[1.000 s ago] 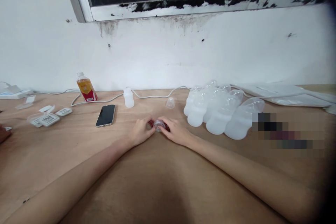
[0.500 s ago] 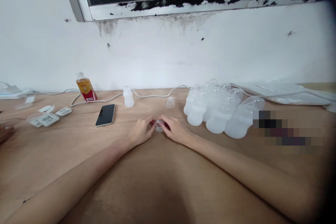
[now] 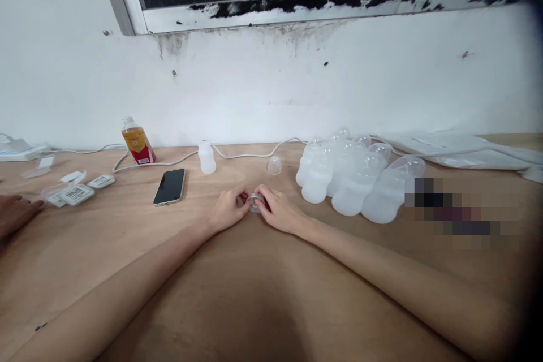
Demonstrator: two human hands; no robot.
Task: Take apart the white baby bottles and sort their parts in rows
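My left hand and my right hand meet at the middle of the wooden table. Between their fingertips they pinch a small clear plastic ring-shaped part with a bit of red showing beside it. Both forearms lie flat on the table. A small clear cap stands just beyond the hands, and a small white bottle stands upright to its left.
Several frosted white bottles lie clustered at the right. A black phone lies left of my hands, with an orange drink bottle and white cable behind it. White tags and another person's hand are at the far left.
My hands stay on the small part with slight finger movement. The other person's hand at the far left has come further into view.
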